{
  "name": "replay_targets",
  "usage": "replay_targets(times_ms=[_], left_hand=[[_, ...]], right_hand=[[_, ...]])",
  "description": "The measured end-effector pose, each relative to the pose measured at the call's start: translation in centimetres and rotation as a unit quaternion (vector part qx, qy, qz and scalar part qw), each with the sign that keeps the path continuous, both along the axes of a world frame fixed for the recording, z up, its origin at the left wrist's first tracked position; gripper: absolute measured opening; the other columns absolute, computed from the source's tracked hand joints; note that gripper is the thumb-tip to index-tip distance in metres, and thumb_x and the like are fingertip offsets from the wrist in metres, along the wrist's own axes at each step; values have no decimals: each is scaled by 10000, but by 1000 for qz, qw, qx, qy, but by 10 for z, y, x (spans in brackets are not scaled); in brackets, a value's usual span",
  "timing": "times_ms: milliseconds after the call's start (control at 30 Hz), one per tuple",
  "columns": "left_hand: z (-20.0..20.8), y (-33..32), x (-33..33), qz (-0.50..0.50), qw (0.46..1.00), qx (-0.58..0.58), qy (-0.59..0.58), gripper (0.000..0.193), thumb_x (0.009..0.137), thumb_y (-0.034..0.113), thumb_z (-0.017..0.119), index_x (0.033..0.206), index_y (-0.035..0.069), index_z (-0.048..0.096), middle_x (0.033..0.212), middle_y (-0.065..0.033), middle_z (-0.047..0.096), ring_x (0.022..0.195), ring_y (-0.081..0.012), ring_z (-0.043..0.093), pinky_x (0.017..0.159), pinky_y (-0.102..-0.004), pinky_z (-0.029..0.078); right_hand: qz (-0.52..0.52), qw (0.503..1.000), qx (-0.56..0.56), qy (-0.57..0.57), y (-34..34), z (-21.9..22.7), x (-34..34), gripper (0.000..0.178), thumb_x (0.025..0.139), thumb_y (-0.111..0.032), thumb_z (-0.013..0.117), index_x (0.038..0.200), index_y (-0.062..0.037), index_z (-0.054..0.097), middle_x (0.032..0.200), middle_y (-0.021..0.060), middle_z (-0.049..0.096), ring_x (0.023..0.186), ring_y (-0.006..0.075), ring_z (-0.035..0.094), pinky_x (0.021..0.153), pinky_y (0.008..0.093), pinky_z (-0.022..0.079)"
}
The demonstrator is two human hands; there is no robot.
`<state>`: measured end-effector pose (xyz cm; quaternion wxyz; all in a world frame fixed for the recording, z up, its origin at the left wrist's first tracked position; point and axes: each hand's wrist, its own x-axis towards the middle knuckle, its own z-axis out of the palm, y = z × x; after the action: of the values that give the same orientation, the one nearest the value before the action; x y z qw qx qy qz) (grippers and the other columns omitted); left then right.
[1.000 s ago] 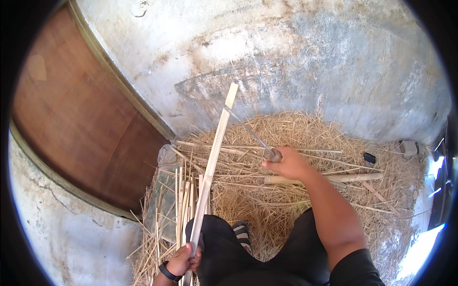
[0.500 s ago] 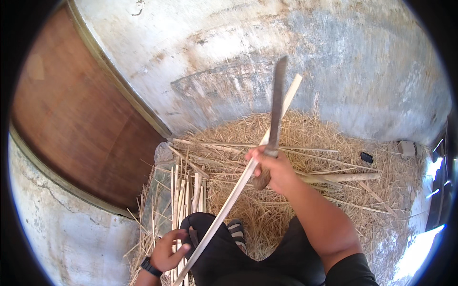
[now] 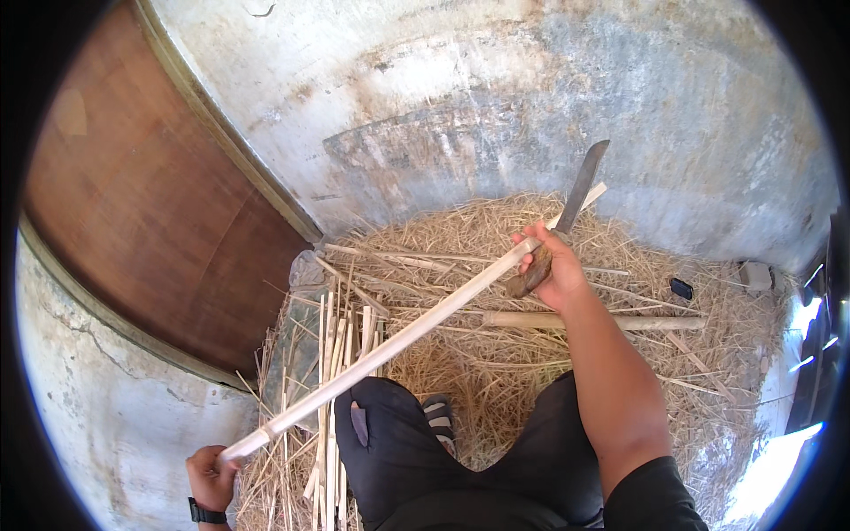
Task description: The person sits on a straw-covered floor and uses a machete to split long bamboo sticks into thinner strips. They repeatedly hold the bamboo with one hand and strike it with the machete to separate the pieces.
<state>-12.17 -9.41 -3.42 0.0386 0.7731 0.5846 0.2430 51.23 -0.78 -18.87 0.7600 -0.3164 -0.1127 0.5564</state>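
A long pale bamboo strip slants across my lap from lower left to upper right. My left hand, with a dark watch at the wrist, is closed on its near end. Further up, my right hand grips a machete by its brown wooden handle, the blade pointing up toward the wall. The same hand's fingers and thumb also pinch the strip. Beyond the right hand, the strip's far end shows beside the blade.
Several split bamboo strips lie by my left leg. Straw covers the floor. A bamboo pole lies ahead, and a small black object sits at the right. A stained wall and a brown door panel bound the space.
My left hand has moved down and left and now holds the strip's near end. My right hand has shifted up and right, with machete and strip tilting further right.
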Motion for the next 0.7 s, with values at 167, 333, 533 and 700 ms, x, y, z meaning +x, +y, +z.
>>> replay_targets(times_ms=[167, 333, 533, 700], left_hand=[[15, 0, 31, 0, 996, 81, 36, 409, 803, 344, 866, 893, -11, 684, 639, -96, 572, 566, -244, 552, 557, -364, 427], [41, 10, 89, 44, 995, 45, 72, 599, 699, 209, 894, 1194, 5, 624, 655, -42, 575, 625, -157, 576, 587, -317, 445], [82, 23, 79, -151, 976, 125, -92, 599, 725, 277, 952, 1121, -2, 600, 788, -29, 632, 678, -96, 599, 610, -242, 463], [61, 66, 142, -275, 861, 226, -364, 571, 886, 612, 731, 959, 93, 504, 826, -12, 484, 721, -114, 443, 630, -274, 379]], right_hand=[[-36, 994, -94, -53, -1, -5, 11, 464, 1008, -396, 674, 1267, -25, 575, 1150, 121, 641, 828, 197, 651, 709, 319, 537], [-63, 968, -188, -151, -10, -19, 24, 481, 979, -364, 720, 1236, 16, 578, 885, 84, 660, 704, 199, 647, 621, 327, 531], [1, 897, -194, -396, -24, 18, 1, 451, 927, -325, 765, 1137, 43, 611, 732, 81, 649, 597, 165, 620, 511, 316, 469], [35, 821, -101, -561, -44, 75, -69, 406, 919, -330, 780, 1084, 5, 619, 721, 35, 607, 602, 127, 583, 531, 297, 467]])
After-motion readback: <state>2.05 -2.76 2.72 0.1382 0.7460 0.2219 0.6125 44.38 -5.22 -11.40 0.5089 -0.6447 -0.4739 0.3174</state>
